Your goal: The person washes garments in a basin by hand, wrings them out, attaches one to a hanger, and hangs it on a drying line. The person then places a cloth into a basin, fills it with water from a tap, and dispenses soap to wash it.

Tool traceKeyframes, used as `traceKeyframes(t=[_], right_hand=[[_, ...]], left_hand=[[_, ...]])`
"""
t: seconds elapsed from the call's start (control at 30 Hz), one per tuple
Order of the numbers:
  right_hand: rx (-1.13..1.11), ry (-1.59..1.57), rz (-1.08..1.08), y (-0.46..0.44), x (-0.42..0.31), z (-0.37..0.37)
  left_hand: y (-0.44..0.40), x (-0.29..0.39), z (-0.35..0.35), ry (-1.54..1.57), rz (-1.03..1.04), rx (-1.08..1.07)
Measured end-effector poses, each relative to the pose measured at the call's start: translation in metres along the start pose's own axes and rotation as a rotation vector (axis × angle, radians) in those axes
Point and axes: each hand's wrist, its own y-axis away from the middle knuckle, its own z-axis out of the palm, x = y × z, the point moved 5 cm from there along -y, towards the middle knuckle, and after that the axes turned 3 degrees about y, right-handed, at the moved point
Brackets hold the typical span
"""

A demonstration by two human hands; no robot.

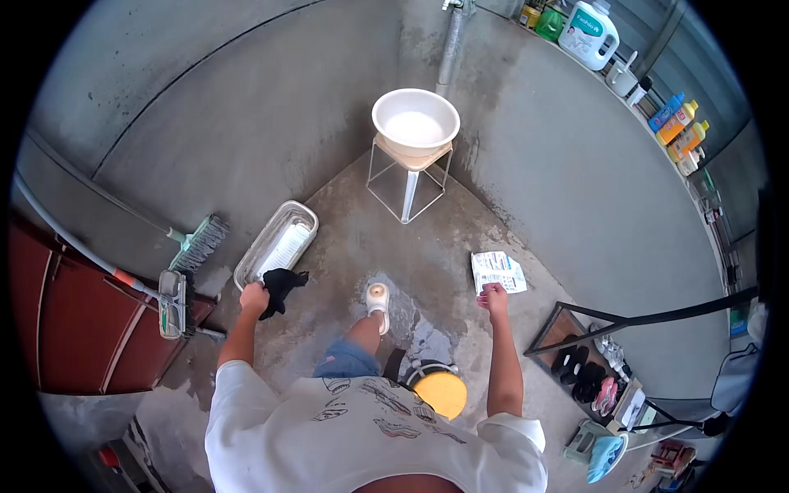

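My left hand [253, 297] is closed around a bunched black cloth [283, 287], which hangs beside the near end of a long pale tub [244, 264]. A white ribbed board [286, 249], looking like a washboard, lies in that tub. Out to the right, my right hand [493, 297] grips the lower edge of a white packet with blue printing [500, 271]. What the packet contains cannot be seen. Farther forward, a white basin [417, 147] sits on a metal-framed stool [410, 189] below a wall pipe with a tap [451, 49].
Brushes [197, 243] lean at the left by a red door [82, 320]. Behind my foot stands a round yellow-topped object [441, 394]. A shoe rack [567, 337] is on the right. Bottles, including a large white jug [588, 34], line the wall ledge. The concrete floor looks wet.
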Motion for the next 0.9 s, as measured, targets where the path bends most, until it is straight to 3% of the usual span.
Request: traceKeyframes(t=[0.17, 0.3, 0.37, 0.4, 0.47, 0.5, 0.57, 0.6, 0.67, 0.77, 0.83, 0.9], right_hand=[[-0.169, -0.188, 0.020, -0.227, -0.167, 0.136], [-0.089, -0.426, 0.226, -0.382, -0.213, 0.236], [-0.094, -0.647, 0.228, -0.425, -0.240, 0.262], [-0.105, -0.625, 0.264, -0.440, -0.245, 0.276], [0.225, -0.407, 0.182, -0.452, -0.257, 0.272], [0.202, -0.401, 0.193, -0.456, -0.270, 0.281], [0.050, -0.592, -0.193, -0.436, -0.339, 0.283], [0.044, -0.548, -0.232, -0.431, -0.372, 0.284], [0.103, -0.320, -0.403, -0.437, -0.424, 0.290], [0.134, 0.301, -0.695, -0.427, -0.476, 0.317], [0.048, 0.401, -0.950, -0.433, -0.478, 0.327], [-0.007, 0.382, -1.077, -0.425, -0.493, 0.321]], left_hand=[[-0.085, 0.004, 0.068, 0.042, -0.229, -0.030], [-0.127, 0.017, 0.108, -0.056, -0.360, -0.060], [-0.129, 0.038, 0.095, -0.074, -0.433, -0.062], [-0.132, 0.053, 0.083, -0.063, -0.464, -0.050], [-0.127, 0.079, 0.059, -0.023, -0.490, -0.034], [-0.131, 0.088, 0.052, -0.032, -0.514, -0.031], [-0.127, 0.111, 0.037, -0.008, -0.547, -0.001], [-0.128, 0.137, 0.017, 0.007, -0.586, 0.022], [-0.127, 0.158, 0.007, -0.031, -0.591, 0.032], [-0.118, 0.215, -0.019, 0.015, -0.644, 0.118], [-0.108, 0.248, -0.031, 0.016, -0.549, 0.230], [-0.096, 0.277, -0.044, 0.069, -0.605, 0.268]])
